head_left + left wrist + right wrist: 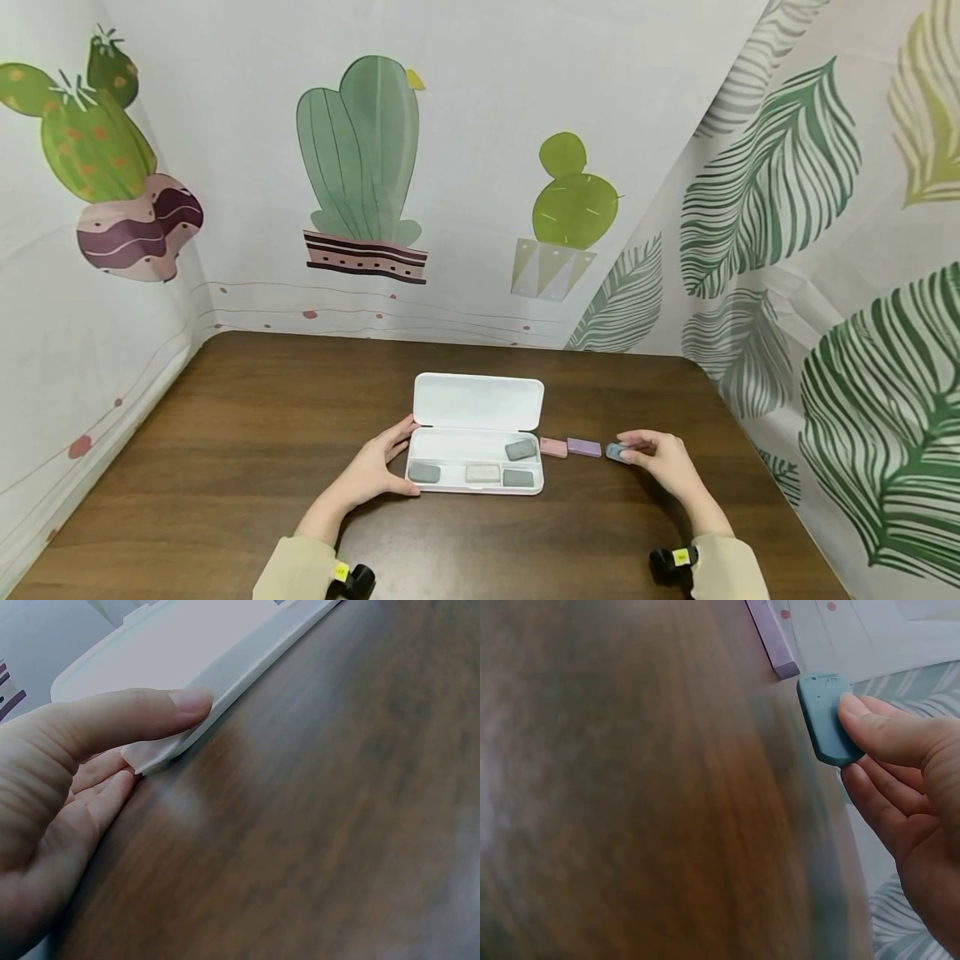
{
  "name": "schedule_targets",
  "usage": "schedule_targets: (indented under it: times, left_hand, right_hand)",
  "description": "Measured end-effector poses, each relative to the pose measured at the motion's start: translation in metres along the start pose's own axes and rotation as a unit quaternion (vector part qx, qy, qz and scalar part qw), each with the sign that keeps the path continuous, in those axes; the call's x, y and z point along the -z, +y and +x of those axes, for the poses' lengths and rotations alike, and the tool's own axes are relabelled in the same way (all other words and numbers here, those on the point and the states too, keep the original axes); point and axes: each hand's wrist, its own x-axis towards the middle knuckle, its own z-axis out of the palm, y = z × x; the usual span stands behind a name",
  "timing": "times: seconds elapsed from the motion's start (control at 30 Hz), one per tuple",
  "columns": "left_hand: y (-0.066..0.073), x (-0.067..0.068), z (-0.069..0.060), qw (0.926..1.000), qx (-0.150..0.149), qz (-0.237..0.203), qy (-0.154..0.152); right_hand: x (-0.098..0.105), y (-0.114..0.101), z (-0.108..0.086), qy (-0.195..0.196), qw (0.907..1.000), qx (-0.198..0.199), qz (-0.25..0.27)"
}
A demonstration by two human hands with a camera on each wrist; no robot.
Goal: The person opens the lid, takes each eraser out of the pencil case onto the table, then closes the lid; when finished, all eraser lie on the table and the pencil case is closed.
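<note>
A white pencil case (474,483) lies on the table with its hinged lid (478,401) raised. My left hand (377,467) grips its left end; in the left wrist view the thumb (150,720) presses the front wall and other fingers reach round the end. To the right of the case, my right hand (663,460) pinches a small blue eraser (827,720) between thumb and fingers, at or just above the table. Left of that eraser lie a purple block (584,448) and a pink block (553,447), in a row leading to the case.
Inside the case sit several greyish blocks, among them a left one (424,473), a pale one (482,474) and a tilted one (521,450). A brown wooden table (225,467) carries everything. Printed cloth (480,167) hangs behind and along the sides.
</note>
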Motion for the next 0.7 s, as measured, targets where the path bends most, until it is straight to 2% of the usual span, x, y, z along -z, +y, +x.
schedule_targets:
  times: [0.17,0.7]
  left_hand:
    - [-0.0012,-0.0001,-0.0003,1.0000,0.004,0.002,0.003]
    - [-0.0016,0.0005,-0.0006,1.0000,-0.002,-0.001,0.001]
  right_hand:
    - [-0.0021,0.0020,0.0002,-0.013,0.9999,0.002,0.008]
    - [-0.0086,0.0034,0.0044,-0.007,0.9999,-0.005,0.013]
